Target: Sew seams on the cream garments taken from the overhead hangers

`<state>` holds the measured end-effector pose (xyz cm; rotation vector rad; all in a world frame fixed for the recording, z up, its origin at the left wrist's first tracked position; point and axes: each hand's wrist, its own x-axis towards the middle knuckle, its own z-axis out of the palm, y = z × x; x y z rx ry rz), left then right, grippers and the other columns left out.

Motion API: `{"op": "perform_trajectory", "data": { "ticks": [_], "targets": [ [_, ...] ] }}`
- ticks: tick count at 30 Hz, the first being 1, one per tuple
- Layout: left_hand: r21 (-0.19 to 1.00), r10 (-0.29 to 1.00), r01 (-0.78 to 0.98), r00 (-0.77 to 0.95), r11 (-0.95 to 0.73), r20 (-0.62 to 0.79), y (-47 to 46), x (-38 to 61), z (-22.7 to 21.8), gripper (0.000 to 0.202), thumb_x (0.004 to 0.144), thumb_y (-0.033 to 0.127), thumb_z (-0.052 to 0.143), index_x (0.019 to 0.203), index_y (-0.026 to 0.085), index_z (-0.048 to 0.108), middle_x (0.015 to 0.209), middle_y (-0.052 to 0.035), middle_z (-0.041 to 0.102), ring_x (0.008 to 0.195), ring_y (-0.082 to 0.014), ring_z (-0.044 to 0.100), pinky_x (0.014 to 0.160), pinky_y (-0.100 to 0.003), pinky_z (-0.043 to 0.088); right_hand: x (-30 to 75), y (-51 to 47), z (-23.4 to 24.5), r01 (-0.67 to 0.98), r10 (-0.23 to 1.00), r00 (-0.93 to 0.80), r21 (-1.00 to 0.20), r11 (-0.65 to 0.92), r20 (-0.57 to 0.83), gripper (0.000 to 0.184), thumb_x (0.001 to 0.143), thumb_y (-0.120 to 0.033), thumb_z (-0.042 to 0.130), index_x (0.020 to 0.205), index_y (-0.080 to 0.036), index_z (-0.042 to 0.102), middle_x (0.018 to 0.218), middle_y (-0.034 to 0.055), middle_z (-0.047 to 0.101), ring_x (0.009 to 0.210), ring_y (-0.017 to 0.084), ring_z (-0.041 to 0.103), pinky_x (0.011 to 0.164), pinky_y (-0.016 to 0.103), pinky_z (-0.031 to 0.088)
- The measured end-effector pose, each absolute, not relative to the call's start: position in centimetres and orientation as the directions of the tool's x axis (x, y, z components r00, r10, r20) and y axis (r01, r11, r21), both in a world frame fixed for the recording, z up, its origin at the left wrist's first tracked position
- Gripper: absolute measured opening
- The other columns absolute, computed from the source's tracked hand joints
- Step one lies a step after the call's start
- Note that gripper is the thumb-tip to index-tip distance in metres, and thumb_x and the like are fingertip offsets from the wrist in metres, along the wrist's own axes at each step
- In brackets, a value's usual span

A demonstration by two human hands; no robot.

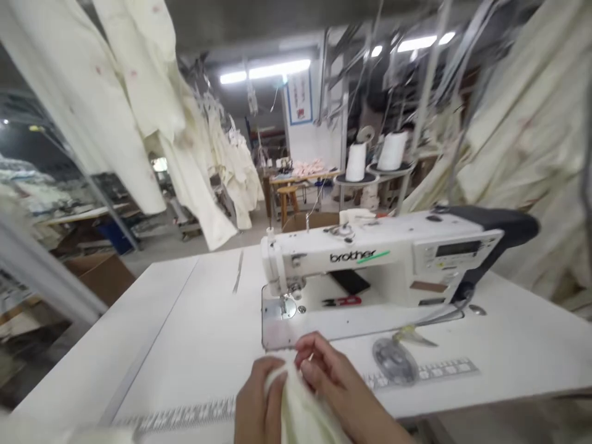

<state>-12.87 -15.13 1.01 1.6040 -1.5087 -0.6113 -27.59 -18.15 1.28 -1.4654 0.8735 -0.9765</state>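
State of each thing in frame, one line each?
Left hand, closed on pale cloth
Right hand, fingers curled by the cloth, contact unclear
Pale cloth, gathered in left hand
Sewing machine, running or stopped: cannot tell
Machine display, dark
Red-handled snips, lying flat
Thread cones, upright
Ceiling lights, lit

ahead of the right hand (340,385), passage is blocked by the sewing machine (398,259), its under-arm gap partly taken up by red-handled snips (348,301); rightward, a round translucent disc (394,362) is met. left of the left hand (258,398), room is left over the tabletop (185,345).
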Motion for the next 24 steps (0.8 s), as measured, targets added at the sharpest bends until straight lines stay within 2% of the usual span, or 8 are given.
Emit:
{"op": "perform_trajectory", "data": {
  "ticks": [3,6,9,12,14,18,21,24],
  "targets": [
    [0.870,-0.947,-0.491,0.260,0.040,0.190,-15.6,-12.9,0.3,0.025,0.083,0.036,0.041,0.095,0.020,0.055,0.093,-0.0066,0.064,0.088,-0.0205,0.060,0.079,-0.032,0.048,-27.2,-17.3,2.1,-0.224,-0.940,0.340,-0.968,-0.110,0.028,0.025,0.076,-0.031,0.063,0.092,-0.023,0.046,0.078,-0.0034,0.051,0.066,0.013,0.045,0.059,0.022,0.036],
    [0.880,-0.949,-0.473,0.254,0.045,0.185,-15.8,-13.0,-0.6,0.030,0.083,0.034,0.042,0.105,0.020,0.056,0.095,-0.0069,0.064,0.087,-0.0194,0.060,0.079,-0.032,0.047,-27.0,-17.5,1.4,-0.391,-0.952,0.300,-0.904,-0.176,0.055,0.014,0.085,-0.034,0.052,0.080,-0.023,0.046,0.068,-0.0050,0.050,0.062,0.014,0.046,0.058,0.024,0.034],
    [0.902,-0.957,-0.429,0.236,0.053,0.169,-15.9,-13.0,-1.1,0.029,0.083,0.032,0.045,0.106,0.020,0.058,0.094,-0.0057,0.062,0.086,-0.0180,0.058,0.080,-0.030,0.046,-27.1,-17.9,0.3,-0.471,-0.926,0.332,-0.819,-0.328,0.180,0.018,0.093,-0.037,0.038,0.088,-0.024,0.049,0.077,-0.0037,0.056,0.067,0.016,0.051,0.061,0.026,0.034],
    [0.945,-0.971,-0.326,0.218,0.023,0.099,-16.2,-12.7,-0.7,0.033,0.082,0.031,0.049,0.113,0.022,0.056,0.094,-0.0043,0.059,0.087,-0.0163,0.056,0.080,-0.028,0.044,-27.3,-18.4,-0.2,-0.459,-0.885,0.379,-0.776,-0.432,0.269,0.020,0.095,-0.032,0.031,0.096,-0.025,0.050,0.090,-0.0024,0.058,0.074,0.016,0.054,0.065,0.027,0.036],
    [0.960,-0.992,-0.280,0.119,0.012,0.048,-16.5,-12.5,-0.1,0.036,0.082,0.033,0.050,0.116,0.023,0.056,0.094,-0.0035,0.056,0.087,-0.0155,0.054,0.080,-0.026,0.044,-27.3,-18.9,-0.2,-0.402,-0.858,0.401,-0.780,-0.480,0.321,0.020,0.096,-0.028,0.030,0.097,-0.025,0.050,0.093,-0.0020,0.057,0.078,0.016,0.054,0.068,0.027,0.037],
    [0.946,-0.999,-0.322,-0.021,0.048,0.044,-17.7,-11.7,1.0,0.025,0.083,0.032,0.049,0.098,0.021,0.064,0.086,-0.0027,0.055,0.085,-0.0152,0.053,0.078,-0.025,0.042,-27.3,-20.0,-0.4,-0.310,-0.823,0.426,-0.794,-0.523,0.375,0.020,0.095,-0.026,0.033,0.093,-0.024,0.053,0.088,-0.0020,0.057,0.078,0.014,0.054,0.069,0.025,0.037],
    [0.939,-0.994,-0.327,-0.051,0.108,0.097,-19.5,-10.9,1.2,0.015,0.081,0.028,0.050,0.086,0.019,0.061,0.093,-0.0037,0.057,0.090,-0.0163,0.053,0.080,-0.026,0.040,-27.0,-21.3,-0.6,-0.343,-0.893,0.332,-0.842,-0.415,0.305,0.014,0.091,-0.029,0.042,0.084,-0.022,0.052,0.078,-0.0037,0.057,0.070,0.014,0.053,0.064,0.024,0.037],
    [0.969,-0.989,-0.245,-0.148,0.032,-0.004,-22.4,-10.0,1.0,0.014,0.077,0.031,0.057,0.080,0.017,0.057,0.083,-0.0023,0.059,0.079,-0.0145,0.054,0.070,-0.023,0.041,-26.8,-23.4,-0.9,-0.368,-0.955,0.234,-0.892,-0.262,0.185,0.015,0.085,-0.034,0.052,0.077,-0.021,0.051,0.071,-0.0049,0.056,0.067,0.015,0.052,0.060,0.024,0.036]
  ]
}}
